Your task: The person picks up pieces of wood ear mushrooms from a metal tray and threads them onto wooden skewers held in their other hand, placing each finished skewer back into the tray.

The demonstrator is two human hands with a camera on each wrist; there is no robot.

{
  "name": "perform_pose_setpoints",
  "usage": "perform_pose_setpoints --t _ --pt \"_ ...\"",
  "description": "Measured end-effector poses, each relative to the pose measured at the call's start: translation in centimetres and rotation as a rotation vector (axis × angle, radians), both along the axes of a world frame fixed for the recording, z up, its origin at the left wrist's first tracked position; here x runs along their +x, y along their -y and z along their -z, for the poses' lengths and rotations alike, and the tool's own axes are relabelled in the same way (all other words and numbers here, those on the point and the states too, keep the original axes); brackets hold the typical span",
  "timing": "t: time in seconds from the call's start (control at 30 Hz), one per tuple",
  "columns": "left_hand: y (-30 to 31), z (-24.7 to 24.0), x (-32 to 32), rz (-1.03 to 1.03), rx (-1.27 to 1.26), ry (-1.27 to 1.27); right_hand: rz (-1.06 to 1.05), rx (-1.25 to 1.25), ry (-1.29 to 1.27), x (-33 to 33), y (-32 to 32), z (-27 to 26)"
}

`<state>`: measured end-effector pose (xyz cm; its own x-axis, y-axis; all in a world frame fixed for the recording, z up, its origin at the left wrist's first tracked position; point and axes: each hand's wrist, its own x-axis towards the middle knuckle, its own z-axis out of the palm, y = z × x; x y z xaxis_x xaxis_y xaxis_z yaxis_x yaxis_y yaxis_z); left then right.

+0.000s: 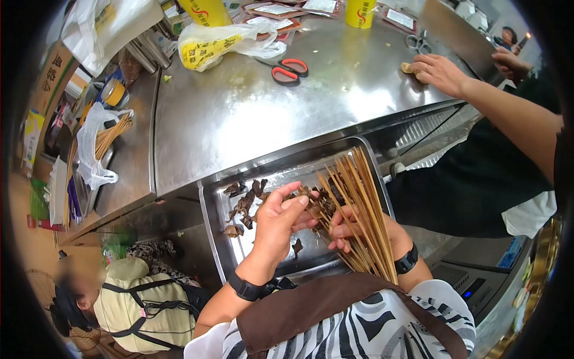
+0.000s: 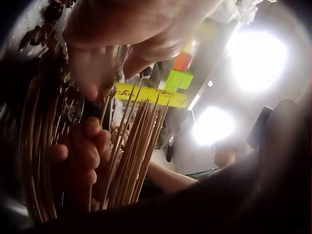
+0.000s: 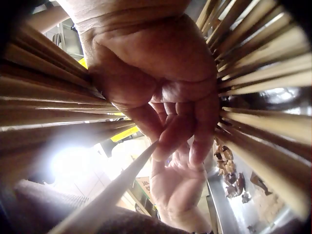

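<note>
A metal tray [image 1: 222, 210] in front of me holds loose dark brown, crinkled food pieces [image 1: 244, 204]. My left hand [image 1: 276, 221] is over the tray, thumb and fingers pinching a brown piece [image 1: 313, 209] at the tip of a skewer. Just right of it, my right hand [image 1: 345, 230] pinches that single bamboo skewer [image 3: 119, 183] between thumb and finger, as the right wrist view shows. Many more bamboo skewers [image 1: 372, 224] lie across the tray's right side, on both sides of the right hand. Their pointed tips face away from me.
Beyond the tray stretches a steel worktable [image 1: 221, 113] with red-handled scissors [image 1: 289, 72], a plastic bag [image 1: 209, 48] and a yellow cup [image 1: 360, 13]. At right, another person's hand [image 1: 439, 73] touches a small beige item. Bagged skewers [image 1: 113, 134] stand left; a person [image 1: 143, 305] is lower left.
</note>
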<state>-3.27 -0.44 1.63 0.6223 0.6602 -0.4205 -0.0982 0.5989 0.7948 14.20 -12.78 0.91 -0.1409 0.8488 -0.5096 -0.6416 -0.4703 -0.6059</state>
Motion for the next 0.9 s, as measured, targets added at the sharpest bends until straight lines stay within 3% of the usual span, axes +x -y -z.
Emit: perform_pose_setpoints --t 0.1,0.2,0.57,0.73,0.77,0.9 --pt "0.2 -0.1 0.6 0.027 -0.015 0.016 -0.024 0.048 0.071 -0.1 -0.3 -1.3" --pt "0.5 0.2 1.1 -0.098 -0.06 0.073 -0.085 0.075 0.052 0.2 -0.4 0.7" --pt "0.7 0.3 1.3 -0.098 0.032 -0.025 -0.026 0.078 -0.183 0.1 0.0 1.7" --pt "1.0 0.7 1.1 -0.066 0.034 0.006 -0.106 0.199 -0.021 0.4 0.1 2.4" --pt "1.1 0.7 0.9 -0.033 0.045 0.019 -0.031 0.166 -0.091 0.0 0.2 1.3" --pt "1.7 0.1 0.9 -0.014 0.037 -0.029 -0.06 0.161 -0.052 0.2 0.0 0.9"
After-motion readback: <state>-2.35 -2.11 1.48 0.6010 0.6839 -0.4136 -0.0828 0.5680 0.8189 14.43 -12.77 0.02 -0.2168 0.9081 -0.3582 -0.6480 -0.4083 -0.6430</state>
